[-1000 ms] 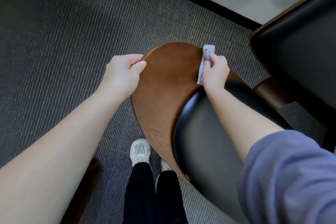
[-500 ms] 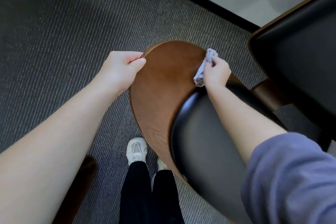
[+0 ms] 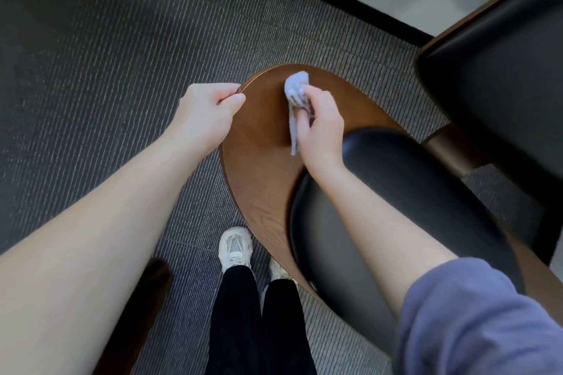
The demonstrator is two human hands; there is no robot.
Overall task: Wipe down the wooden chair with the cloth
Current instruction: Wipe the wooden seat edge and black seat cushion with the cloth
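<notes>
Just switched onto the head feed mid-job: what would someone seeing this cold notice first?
At centre, the right hand presses a bunched pale cloth against the curved brown panel of the wooden chair, near its top. The left hand has its grip on the panel's left rim. A glossy black cushion fills the lower right, and a second dark chair stands at the upper right.
</notes>
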